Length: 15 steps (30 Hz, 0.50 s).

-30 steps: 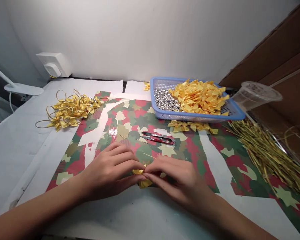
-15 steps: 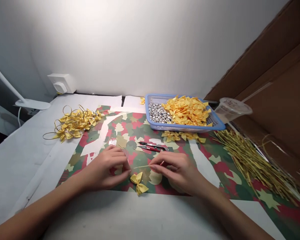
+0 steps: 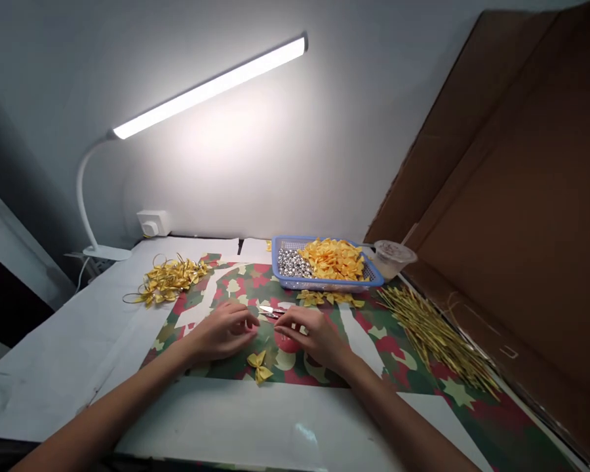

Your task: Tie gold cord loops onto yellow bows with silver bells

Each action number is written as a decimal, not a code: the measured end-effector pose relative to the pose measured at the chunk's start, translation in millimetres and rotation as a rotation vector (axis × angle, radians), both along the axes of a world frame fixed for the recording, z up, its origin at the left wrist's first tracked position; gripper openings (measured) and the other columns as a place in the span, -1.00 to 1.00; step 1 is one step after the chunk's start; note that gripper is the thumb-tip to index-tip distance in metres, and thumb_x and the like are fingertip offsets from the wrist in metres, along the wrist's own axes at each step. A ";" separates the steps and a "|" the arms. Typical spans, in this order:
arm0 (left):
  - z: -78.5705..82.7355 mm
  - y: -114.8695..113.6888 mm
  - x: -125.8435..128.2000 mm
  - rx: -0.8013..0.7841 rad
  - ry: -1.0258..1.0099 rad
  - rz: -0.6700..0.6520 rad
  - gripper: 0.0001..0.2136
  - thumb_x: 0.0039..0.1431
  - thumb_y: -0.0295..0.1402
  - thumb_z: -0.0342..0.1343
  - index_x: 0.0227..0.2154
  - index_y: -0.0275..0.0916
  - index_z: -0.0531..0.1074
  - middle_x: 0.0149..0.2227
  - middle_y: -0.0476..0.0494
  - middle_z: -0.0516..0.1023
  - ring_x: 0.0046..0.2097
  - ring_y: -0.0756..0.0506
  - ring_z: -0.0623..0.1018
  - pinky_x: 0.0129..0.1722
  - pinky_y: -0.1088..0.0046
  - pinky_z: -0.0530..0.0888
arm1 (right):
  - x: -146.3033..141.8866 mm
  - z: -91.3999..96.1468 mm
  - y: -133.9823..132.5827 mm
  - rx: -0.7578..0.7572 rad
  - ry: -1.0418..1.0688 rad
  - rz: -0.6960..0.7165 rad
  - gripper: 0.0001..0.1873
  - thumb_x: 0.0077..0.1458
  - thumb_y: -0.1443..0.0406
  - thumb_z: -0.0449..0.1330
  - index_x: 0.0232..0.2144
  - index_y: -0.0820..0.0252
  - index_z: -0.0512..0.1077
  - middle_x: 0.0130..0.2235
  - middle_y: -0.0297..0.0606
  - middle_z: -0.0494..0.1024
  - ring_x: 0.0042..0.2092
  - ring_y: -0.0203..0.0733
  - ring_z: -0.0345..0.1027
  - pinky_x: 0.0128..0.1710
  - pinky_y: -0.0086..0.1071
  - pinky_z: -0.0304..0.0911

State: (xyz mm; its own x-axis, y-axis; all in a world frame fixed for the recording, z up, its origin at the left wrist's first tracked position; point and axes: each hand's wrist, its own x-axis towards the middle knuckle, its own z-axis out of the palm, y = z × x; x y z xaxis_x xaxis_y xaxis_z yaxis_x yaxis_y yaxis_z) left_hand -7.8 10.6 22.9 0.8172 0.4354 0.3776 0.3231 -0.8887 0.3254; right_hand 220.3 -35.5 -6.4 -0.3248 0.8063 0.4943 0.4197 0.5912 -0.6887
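The right hand [image 3: 313, 333] has moved farther in, over the near-right end of the snips [image 3: 269, 311]. Its fingers are narrowly set; whether they hold anything, I cannot tell. The left hand [image 3: 226, 332] curls loosely, fingertips slightly parted. The yellow bow [image 3: 260, 368] lies nearer than both hands, between them, touching neither.

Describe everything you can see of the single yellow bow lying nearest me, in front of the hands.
The yellow bow has a pinched middle with pointed, folded loops and ends fanning out either side. It looks like slightly shiny ribbon. It lies aslant, near the front edge of the patterned sheet, just nearer than the left hand. Neither that nor the right hand touches it.
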 end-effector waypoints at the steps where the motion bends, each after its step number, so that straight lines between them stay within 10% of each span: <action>1: 2.4 1.8 1.9 0.052 -0.015 -0.002 -0.86 0.21 -0.45 -0.05 -0.34 -0.24 0.43 -0.41 -0.11 0.47 -0.41 -0.03 0.40 -0.38 0.46 0.34 | -1.6 0.1 0.9 0.011 0.015 0.008 -0.69 0.23 0.13 0.05 -0.42 0.16 0.45 -0.46 -0.26 0.48 -0.44 -0.24 0.32 -0.44 -0.40 0.24; 15: 4.6 -0.8 29.2 0.214 -0.050 0.008 -0.77 0.26 -0.38 -0.03 -0.42 -0.23 0.52 -0.47 -0.13 0.46 -0.50 -0.01 0.36 -0.53 0.50 0.24 | -9.4 4.5 8.2 -0.030 0.149 -0.042 -0.75 0.18 0.19 0.11 -0.44 0.19 0.47 -0.40 -0.27 0.47 -0.37 -0.24 0.37 -0.35 -0.39 0.28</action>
